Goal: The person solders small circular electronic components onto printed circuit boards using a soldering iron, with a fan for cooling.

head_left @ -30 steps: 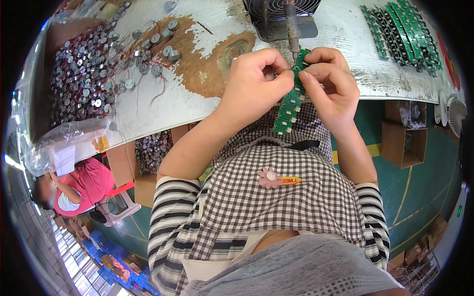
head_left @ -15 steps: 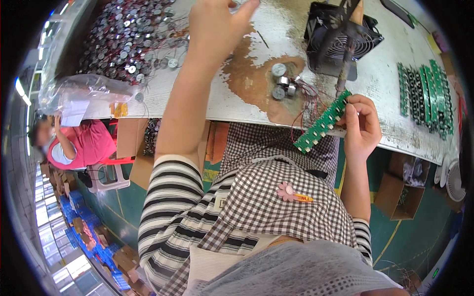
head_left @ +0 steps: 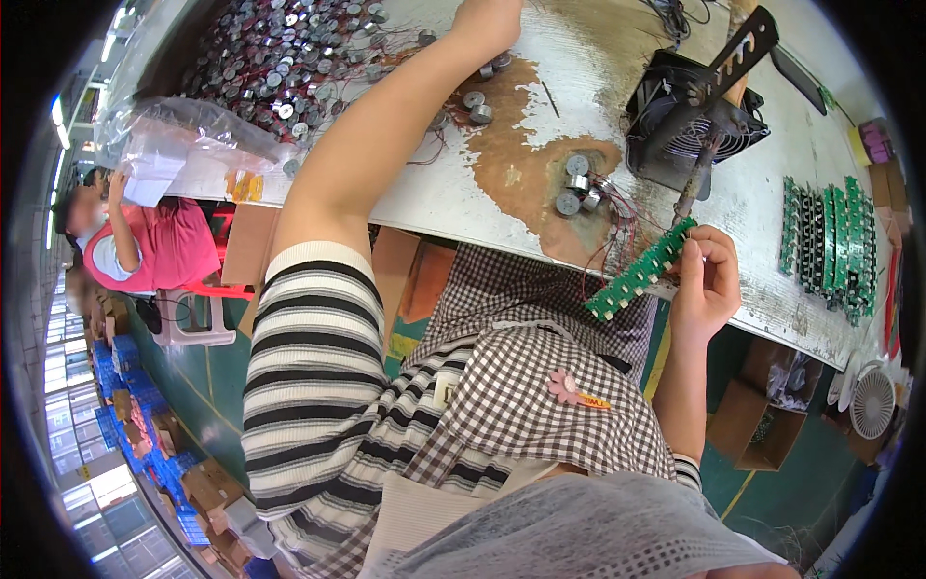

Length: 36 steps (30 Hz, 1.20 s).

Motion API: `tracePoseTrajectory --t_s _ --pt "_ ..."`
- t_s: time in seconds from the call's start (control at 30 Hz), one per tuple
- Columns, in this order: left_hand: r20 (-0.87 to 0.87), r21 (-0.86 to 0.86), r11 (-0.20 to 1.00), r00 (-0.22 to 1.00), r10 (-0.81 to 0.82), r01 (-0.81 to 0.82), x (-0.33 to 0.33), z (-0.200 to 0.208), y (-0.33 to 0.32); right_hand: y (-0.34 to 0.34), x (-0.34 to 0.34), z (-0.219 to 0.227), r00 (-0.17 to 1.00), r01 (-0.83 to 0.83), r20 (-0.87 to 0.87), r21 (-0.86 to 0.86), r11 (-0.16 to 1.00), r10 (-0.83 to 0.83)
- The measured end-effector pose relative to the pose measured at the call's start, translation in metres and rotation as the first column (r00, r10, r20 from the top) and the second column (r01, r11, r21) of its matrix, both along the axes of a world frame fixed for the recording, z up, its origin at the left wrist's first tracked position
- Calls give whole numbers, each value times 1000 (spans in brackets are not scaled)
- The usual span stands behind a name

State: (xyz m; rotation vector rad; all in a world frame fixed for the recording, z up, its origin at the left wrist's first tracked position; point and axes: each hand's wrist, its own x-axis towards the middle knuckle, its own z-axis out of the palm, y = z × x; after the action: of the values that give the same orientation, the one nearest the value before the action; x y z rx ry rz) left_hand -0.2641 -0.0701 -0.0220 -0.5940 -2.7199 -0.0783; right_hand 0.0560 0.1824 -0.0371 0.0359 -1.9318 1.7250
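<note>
My right hand [head_left: 707,285] pinches the upper end of a narrow green circuit board strip [head_left: 639,275] between thumb and fingers. The strip slants over the table's front edge, with a row of small white parts on it. Thin red wires run from its far side to a small cluster of round silver motors [head_left: 577,183] on the table. Just beyond the pinched end is the tip of a soldering iron [head_left: 696,179], held in a black slotted bracket [head_left: 748,58]. My left hand [head_left: 489,24] reaches to the far table, beyond some loose motors [head_left: 477,106]; the picture's edge cuts off its fingers.
A black fan [head_left: 666,121] stands behind the iron. A large heap of wired motors [head_left: 280,72] covers the far left, with a clear plastic bag [head_left: 207,130] before it. Rows of green boards [head_left: 830,246] lie at right. A co-worker in pink [head_left: 159,246] sits at left.
My left hand has moved farther away and to the right, its fingers passing out of the picture. My right hand keeps its hold on the board. The whole view has shifted somewhat.
</note>
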Motion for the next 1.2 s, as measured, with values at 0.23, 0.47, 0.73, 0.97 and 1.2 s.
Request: tracePoseTrajectory --t_s 0.23,0.47,0.73,0.97,1.2 --pt "455 755 639 821 -344 -151 138 63 21 7 4 -5 996 -74 -54 -37 997 72" --pt "436 834 219 362 -824 -506 253 36 23 3 2 3 987 -157 -27 -47 986 156" --pt "512 787 236 390 -765 -571 264 31 58 -12 5 8 988 -126 -69 142 982 137" --pt "389 896 429 668 -634 -115 267 26 77 -11 12 3 987 -135 -80 33 990 137" --pt "465 883 380 618 -635 -274 262 25 89 -9 10 8 991 -82 -94 104 991 92"
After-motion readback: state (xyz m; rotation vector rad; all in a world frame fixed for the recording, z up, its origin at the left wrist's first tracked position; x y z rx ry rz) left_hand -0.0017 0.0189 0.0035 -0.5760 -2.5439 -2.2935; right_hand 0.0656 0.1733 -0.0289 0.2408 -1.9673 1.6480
